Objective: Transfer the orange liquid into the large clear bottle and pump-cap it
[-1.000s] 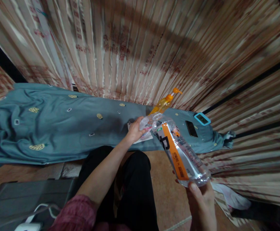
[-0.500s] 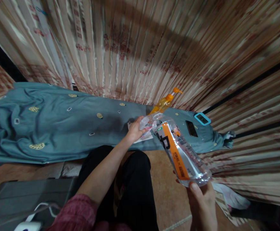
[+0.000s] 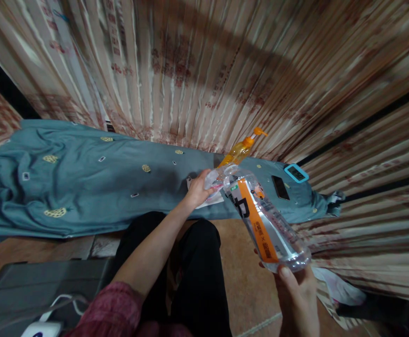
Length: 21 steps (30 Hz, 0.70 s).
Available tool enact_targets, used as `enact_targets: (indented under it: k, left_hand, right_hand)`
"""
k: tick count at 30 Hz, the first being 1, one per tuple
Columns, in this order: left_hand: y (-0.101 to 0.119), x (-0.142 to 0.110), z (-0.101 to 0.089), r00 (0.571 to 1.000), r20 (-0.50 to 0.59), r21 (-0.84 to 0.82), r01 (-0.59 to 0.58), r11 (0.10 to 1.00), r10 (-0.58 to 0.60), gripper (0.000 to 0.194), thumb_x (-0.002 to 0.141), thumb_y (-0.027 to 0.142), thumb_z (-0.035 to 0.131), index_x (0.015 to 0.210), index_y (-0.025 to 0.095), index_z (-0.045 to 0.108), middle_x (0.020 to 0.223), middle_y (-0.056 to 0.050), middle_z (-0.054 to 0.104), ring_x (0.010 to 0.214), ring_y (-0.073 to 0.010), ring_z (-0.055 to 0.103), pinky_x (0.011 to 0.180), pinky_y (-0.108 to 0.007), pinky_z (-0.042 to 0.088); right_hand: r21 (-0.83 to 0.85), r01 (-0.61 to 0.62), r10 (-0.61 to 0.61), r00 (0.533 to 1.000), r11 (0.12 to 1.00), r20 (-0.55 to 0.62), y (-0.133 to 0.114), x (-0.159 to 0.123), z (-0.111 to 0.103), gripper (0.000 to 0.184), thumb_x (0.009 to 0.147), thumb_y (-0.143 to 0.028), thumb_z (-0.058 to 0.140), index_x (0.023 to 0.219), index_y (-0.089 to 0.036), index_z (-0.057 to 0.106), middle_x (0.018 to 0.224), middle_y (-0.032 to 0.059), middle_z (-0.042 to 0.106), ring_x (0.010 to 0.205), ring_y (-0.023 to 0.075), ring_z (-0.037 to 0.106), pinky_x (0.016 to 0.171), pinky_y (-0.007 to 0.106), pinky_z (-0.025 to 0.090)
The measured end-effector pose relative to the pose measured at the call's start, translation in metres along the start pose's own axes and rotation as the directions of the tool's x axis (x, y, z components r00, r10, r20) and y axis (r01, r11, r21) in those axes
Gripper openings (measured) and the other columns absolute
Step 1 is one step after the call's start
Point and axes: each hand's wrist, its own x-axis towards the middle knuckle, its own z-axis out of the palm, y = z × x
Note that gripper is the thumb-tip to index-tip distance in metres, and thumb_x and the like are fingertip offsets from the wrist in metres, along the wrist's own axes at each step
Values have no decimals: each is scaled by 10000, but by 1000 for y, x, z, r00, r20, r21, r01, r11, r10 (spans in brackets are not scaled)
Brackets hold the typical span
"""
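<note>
A large clear plastic bottle with an orange and silver label is tilted over the front edge of the cloth-covered bench. Its base rests in my right hand, thumb on the near side and fingers curled underneath. My left hand is closed around a clear plastic piece at the bottle's upper end; whether this is the bottle's neck or a separate container, I cannot tell. Just behind stands a yellow pump bottle with an orange pump head. White paper lies beneath my left hand.
Grey-green cloth covers the long bench. At its right are a dark phone and a blue-framed digital clock. Pleated curtains hang behind and on the right. A grey box with a white cabled device stands at lower left.
</note>
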Motion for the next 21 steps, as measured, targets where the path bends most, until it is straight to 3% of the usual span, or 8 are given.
enact_targets:
  k: [21]
  left_hand:
    - [-2,1,0,1000,10,20,12,1000,-12,635,666,144,717,1269,199,524,1234,-61,656,1120,-251,630,1011,-377,481]
  right_hand:
    - [-38,71,-70,997,997,23,-2,5,-2,777,681,-493,730,1361,-205,487,1269,140,607,1156,337,600,937,499,490]
